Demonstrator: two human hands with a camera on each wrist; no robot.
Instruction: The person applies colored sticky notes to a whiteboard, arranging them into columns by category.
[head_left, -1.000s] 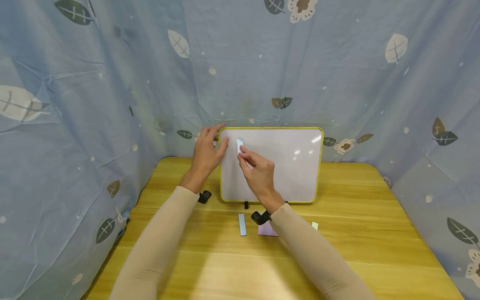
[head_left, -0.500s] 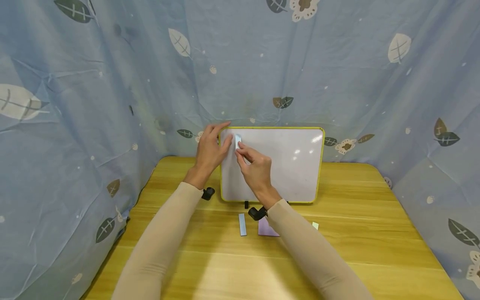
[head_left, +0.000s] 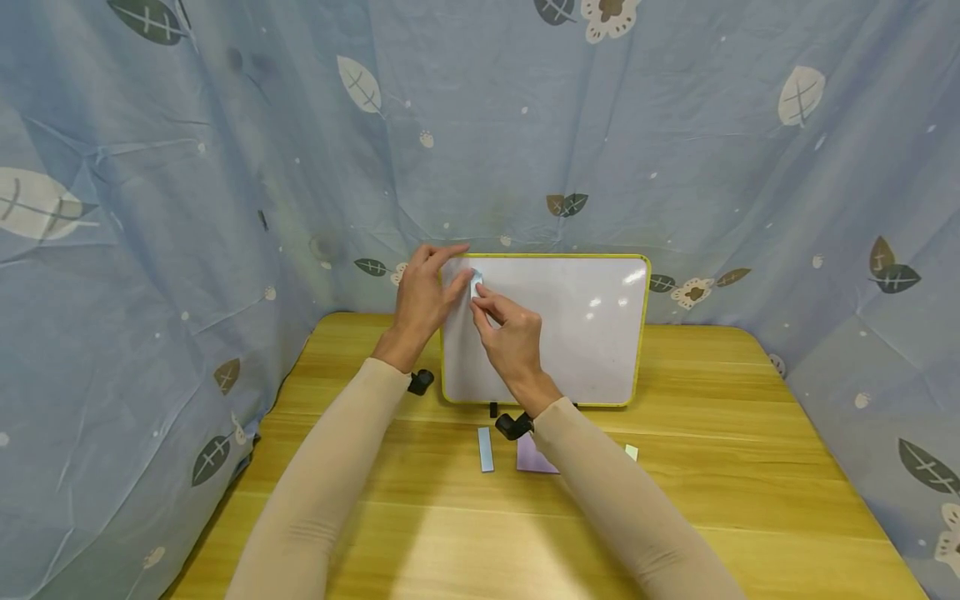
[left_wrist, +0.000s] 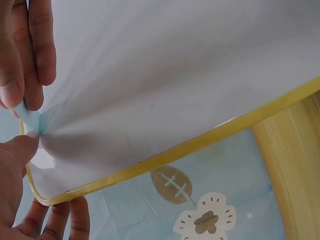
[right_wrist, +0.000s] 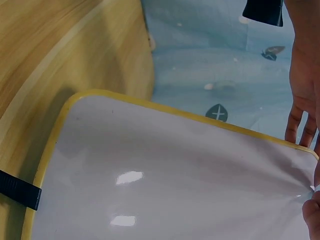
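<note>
A white board (head_left: 585, 354) with a yellow rim stands upright on the table. My right hand (head_left: 516, 337) pinches the lower part of a light blue paper strip (head_left: 477, 287) between thumb and fingertips, against the upper left of the board. My left hand (head_left: 422, 298) grips the board's top left corner, fingers behind the rim. Its thumb (left_wrist: 22, 148) lies on the front face, right at the strip's upper end. In the right wrist view the strip is mostly hidden by the fingers.
On the wooden table (head_left: 420, 533) in front of the board lie another blue strip (head_left: 486, 450), a purple square of paper (head_left: 534, 457) partly under the right forearm, and a small pale green piece (head_left: 632, 452). Black feet (head_left: 492, 410) hold the board. A patterned curtain (head_left: 480, 125) surrounds the table.
My right hand has brought the blue strip slightly up and left on the board. My left hand has slid right along the corner, its thumb now at the strip's top end.
</note>
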